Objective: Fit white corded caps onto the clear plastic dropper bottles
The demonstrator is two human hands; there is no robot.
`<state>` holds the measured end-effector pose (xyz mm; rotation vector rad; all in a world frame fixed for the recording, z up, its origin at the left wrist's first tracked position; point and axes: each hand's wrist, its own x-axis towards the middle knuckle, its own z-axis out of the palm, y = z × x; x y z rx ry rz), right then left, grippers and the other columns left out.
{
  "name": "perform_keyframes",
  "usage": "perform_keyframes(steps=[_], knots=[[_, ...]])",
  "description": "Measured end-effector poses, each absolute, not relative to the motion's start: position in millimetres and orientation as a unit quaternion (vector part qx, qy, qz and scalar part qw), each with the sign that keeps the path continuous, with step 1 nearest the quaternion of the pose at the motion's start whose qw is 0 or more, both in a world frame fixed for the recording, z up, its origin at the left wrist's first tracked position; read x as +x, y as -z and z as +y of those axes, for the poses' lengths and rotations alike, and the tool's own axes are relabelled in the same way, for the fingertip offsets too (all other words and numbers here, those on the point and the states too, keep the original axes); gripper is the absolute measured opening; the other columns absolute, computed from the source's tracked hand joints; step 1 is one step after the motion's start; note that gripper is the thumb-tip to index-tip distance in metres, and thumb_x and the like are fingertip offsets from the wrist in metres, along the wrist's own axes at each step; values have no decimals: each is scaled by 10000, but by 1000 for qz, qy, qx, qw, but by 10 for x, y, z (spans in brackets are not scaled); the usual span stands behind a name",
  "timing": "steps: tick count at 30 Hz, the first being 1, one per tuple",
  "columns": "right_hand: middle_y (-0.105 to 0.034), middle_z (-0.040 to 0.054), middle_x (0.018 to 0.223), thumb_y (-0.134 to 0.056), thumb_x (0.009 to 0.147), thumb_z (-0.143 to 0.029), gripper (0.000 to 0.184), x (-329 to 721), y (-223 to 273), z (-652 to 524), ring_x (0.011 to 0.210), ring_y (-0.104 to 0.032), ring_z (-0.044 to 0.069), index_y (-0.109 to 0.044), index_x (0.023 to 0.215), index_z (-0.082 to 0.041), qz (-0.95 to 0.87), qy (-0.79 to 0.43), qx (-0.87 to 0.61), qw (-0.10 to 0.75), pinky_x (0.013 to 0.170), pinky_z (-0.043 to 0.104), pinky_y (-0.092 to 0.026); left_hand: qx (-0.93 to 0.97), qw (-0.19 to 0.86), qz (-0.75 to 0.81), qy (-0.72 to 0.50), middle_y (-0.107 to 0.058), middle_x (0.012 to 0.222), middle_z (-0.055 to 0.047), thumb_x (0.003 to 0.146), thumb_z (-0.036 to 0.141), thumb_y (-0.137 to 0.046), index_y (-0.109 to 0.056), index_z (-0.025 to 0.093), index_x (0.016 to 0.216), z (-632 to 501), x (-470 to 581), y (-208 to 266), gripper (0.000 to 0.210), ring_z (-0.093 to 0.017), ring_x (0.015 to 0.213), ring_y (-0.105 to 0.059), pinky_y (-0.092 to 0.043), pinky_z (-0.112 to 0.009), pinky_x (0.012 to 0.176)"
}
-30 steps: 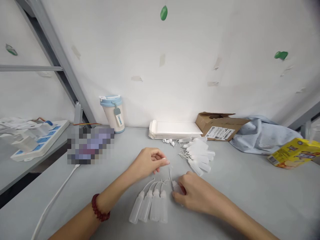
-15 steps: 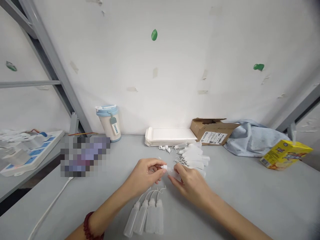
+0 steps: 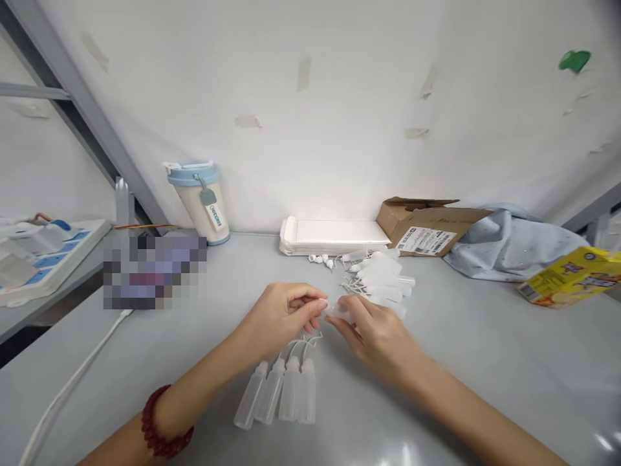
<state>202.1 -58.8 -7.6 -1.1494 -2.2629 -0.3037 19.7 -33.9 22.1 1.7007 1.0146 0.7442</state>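
Note:
Between thumb and fingertips, my left hand (image 3: 291,307) pinches a small white cap (image 3: 323,303), mostly covered by the fingers. My right hand (image 3: 371,323) grips a translucent plastic squeeze bottle (image 3: 341,313) lying sideways, its neck toward the cap. Whether cap and neck touch is hard to tell. Below my left hand, several squeeze bottles (image 3: 291,391) with thin bent spout tubes lie side by side. Beyond my right hand is a pile of similar bottles (image 3: 381,275), and several loose white caps (image 3: 321,259) lie left of it.
Against the wall are a stack of white trays (image 3: 334,236), an open cardboard box (image 3: 427,230) and a light blue cloth (image 3: 514,246). A yellow carton (image 3: 572,278) stands right, a tumbler (image 3: 201,204) left. A power strip (image 3: 53,265) and a white cable (image 3: 72,382) lie farther left.
The view has tilted down and come closer, so things sit higher in it. Less of the cap shows between my left fingers. Both hands keep their hold.

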Motion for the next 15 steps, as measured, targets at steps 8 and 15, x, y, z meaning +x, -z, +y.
perform_keyframes(steps=[8, 15], knots=[[-530, -25, 553, -500, 855, -305, 143, 2034, 62, -535, 441, -448, 93, -500, 827, -165, -801, -141, -485, 322, 451, 196, -340, 782, 357, 395, -324, -634, 824, -37, 836, 243, -478, -659, 211, 1002, -322, 191, -139, 248, -154, 731, -585, -484, -236, 641], [-602, 48, 678, -385, 913, -294, 194, 1990, 54, -495, 513, -551, 137, -489, 831, -151, -809, 106, -477, 325, 439, 221, -314, 722, 395, 449, -349, -606, 661, 30, 809, 364, -532, -564, 200, 872, -317, 127, -286, 178, -118, 576, -579, -464, -211, 574]])
